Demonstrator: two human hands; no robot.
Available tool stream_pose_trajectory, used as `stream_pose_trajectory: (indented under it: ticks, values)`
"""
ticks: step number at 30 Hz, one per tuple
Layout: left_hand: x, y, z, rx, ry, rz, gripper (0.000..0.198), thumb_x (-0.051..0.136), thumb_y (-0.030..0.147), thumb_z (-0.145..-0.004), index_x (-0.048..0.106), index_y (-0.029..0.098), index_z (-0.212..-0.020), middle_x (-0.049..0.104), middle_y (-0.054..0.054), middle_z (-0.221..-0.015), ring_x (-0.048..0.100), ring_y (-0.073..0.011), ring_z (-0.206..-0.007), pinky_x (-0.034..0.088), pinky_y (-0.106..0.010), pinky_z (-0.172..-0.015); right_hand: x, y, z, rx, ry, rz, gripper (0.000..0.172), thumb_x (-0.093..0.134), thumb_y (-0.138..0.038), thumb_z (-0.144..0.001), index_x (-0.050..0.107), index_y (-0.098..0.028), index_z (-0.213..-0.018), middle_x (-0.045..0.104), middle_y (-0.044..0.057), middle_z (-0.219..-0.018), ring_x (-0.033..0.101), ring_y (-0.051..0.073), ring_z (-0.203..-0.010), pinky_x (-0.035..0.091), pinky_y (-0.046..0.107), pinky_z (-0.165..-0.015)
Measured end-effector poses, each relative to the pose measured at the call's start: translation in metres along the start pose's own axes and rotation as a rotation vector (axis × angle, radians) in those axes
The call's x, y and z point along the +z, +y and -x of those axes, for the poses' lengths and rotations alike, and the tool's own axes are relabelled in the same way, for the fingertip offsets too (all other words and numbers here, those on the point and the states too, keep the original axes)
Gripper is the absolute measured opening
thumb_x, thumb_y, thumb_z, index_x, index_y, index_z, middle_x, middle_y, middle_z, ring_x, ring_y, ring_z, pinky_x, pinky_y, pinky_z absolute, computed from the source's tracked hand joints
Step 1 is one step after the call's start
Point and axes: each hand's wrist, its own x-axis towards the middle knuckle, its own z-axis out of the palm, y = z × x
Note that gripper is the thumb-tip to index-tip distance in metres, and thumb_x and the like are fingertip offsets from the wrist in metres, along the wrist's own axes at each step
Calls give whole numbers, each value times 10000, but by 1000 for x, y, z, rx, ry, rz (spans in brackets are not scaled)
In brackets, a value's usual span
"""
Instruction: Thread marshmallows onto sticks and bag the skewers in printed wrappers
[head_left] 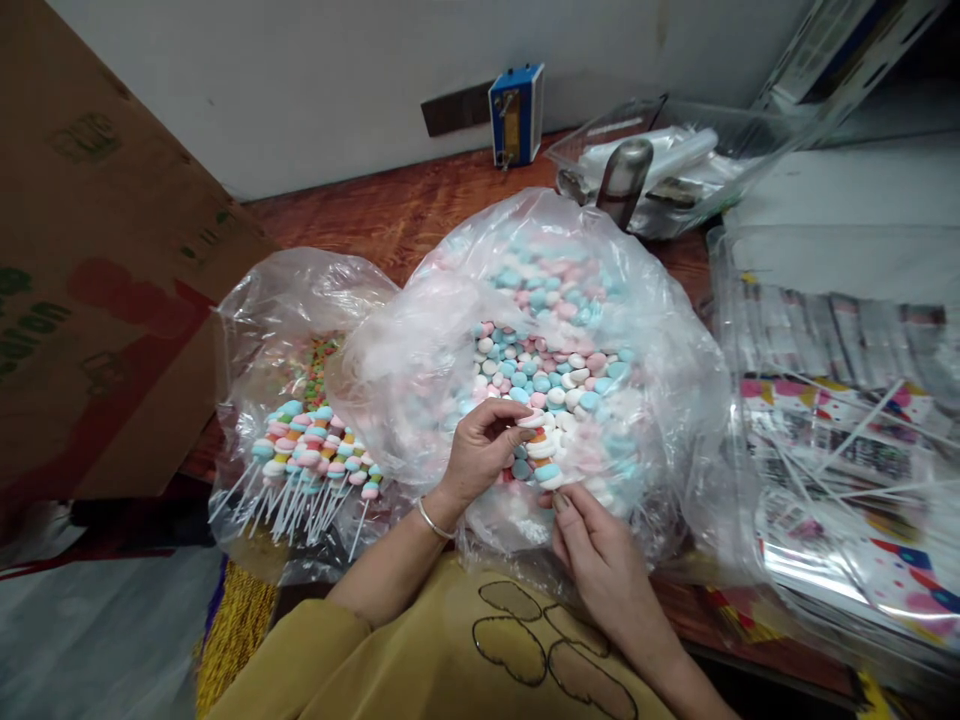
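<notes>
A large clear plastic bag (660, 330) holds loose pink, blue and white candies (555, 375). My left hand (480, 445) is closed, pinching a white candy at the top of a short stack of candies (541, 455) over the bag's mouth. My right hand (592, 545) is closed below it, fingers pinched at the stack's lower end, apparently on a stick I cannot see. A second clear bag (262, 300) to the left holds finished candy skewers (311, 445) on white sticks.
A cardboard box (97, 270) leans at the left. Clear trays with white sticks and printed wrappers (847, 440) fill the right. A plastic container with a metal tool (626, 175) and a blue device (516, 112) stand at the back of the wooden table (390, 210).
</notes>
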Motion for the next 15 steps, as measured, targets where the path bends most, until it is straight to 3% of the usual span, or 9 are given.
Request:
stream_pose_trajectory:
  ticks: [4,6,10,12,15]
  values:
    - [4,-1,-2,-81,-21,150,358,842,498,-779,704,184,-882,668,-39,-976,667,-143,-851,554,-269,-778,7,4,-2,-41,63,35,354,403,-465,-1019,582,-212,-848,542,-23,-622,475,152,-530,363,258,-508]
    - [10,0,-4,-147,24,304,403,826,539,-783,641,191,-865,635,-13,-947,667,-135,-813,558,-276,-755,9,6,-4,-90,109,98,337,410,-438,-1018,583,-214,-836,581,-6,-655,512,159,-565,385,255,-534]
    - [24,10,-8,-305,128,541,395,870,413,-753,573,216,-923,566,48,-775,584,-81,-626,494,-213,-623,12,9,-7,-192,163,205,309,399,-381,-1026,602,-210,-867,646,15,-722,586,169,-620,430,250,-582]
    - [29,16,-9,-363,101,608,380,850,377,-753,600,207,-983,554,47,-720,551,-79,-605,458,-193,-589,14,12,-8,-232,176,246,305,387,-358,-1037,607,-210,-886,661,20,-749,615,170,-642,448,245,-602]
    - [33,22,-8,-409,52,598,332,776,447,-784,618,170,-878,560,13,-709,541,-89,-599,443,-199,-551,16,17,-8,-286,198,317,294,378,-337,-1048,610,-212,-917,655,13,-734,618,168,-629,454,241,-596]
